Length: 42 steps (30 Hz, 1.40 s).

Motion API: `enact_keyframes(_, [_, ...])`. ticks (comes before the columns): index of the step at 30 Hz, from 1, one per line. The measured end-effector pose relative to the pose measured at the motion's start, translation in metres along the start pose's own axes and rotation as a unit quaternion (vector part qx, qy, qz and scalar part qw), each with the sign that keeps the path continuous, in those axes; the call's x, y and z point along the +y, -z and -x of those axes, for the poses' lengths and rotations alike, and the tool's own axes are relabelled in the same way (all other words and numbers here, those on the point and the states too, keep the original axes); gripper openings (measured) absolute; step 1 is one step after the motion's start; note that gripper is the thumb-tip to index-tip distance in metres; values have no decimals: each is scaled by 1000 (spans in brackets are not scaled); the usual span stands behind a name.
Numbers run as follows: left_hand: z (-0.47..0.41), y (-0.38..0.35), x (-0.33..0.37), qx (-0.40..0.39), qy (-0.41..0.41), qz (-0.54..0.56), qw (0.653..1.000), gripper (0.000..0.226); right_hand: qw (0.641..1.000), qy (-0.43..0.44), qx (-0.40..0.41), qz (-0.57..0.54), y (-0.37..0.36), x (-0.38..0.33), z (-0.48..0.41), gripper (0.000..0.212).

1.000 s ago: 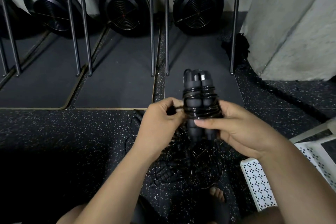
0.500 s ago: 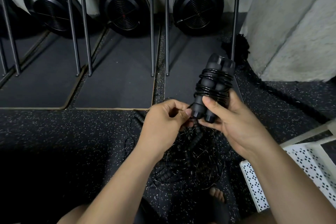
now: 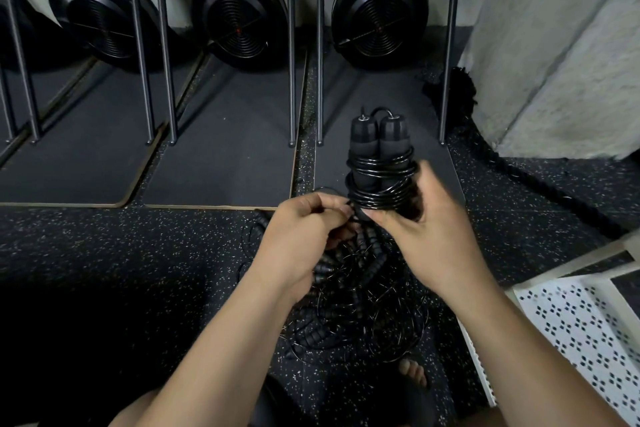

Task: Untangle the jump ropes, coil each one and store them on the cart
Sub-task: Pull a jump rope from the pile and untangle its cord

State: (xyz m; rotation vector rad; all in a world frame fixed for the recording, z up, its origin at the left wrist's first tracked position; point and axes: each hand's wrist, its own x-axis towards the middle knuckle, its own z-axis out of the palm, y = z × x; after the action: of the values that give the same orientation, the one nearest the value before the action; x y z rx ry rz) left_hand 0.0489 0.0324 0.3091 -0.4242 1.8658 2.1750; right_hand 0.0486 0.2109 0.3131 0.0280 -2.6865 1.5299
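Right hand: my right hand [image 3: 433, 236] grips the lower part of the coiled rope [image 3: 379, 166], fingers curled round it; its upper edge is blurred.
Left hand: my left hand [image 3: 301, 239] pinches a strand at the coil's bottom edge, touching my right fingertips, so both hands are together on the one rope.
Coiled rope: two black handles stand side by side, about upright, with glossy cord wound round their middle in several turns. I hold it in the air above the pile [image 3: 360, 305].
Pile: the other ropes lie tangled on the floor [image 3: 104, 246] right under my hands, ribbed handles mixed with thin cords. My wrists hide its upper part.
Cart: a white perforated tray [image 3: 571, 329] at lower right, apart from the pile. My right forearm crosses its near corner.
Foot: toes [image 3: 412, 371] show just below the pile, between my forearms.
Mats: dark mats [image 3: 225, 149] lie beyond the pile, with thin upright bars [image 3: 292, 45] standing along their edges.
Fans: three round black housings [image 3: 239, 14] sit at the wall behind the bars.
Pillar: grey concrete [image 3: 554, 45] at upper right.
Thick rope: a heavy black rope [image 3: 519, 177] runs along the floor from the pillar's foot toward the right.
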Motion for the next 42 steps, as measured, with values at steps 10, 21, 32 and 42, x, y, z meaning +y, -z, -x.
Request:
enact_keyframes(10, [-12, 18, 12, -38, 198, 198, 959, 10, 997, 29, -47, 50, -1, -5, 1, 35])
enact_keyframes(21, [-9, 18, 2, -10, -14, -38, 999, 20, 969, -51, -157, -183, 0, 9, 4, 37])
enact_keyframes(32, [4, 5, 11, 6, -59, -73, 996, 66, 930, -75, -259, -250, 1, -3, 11, 48])
enact_keyframes(42, [2, 15, 24, -3, 11, 54, 998, 81, 906, -115, -293, -282, 5, -10, 14, 62])
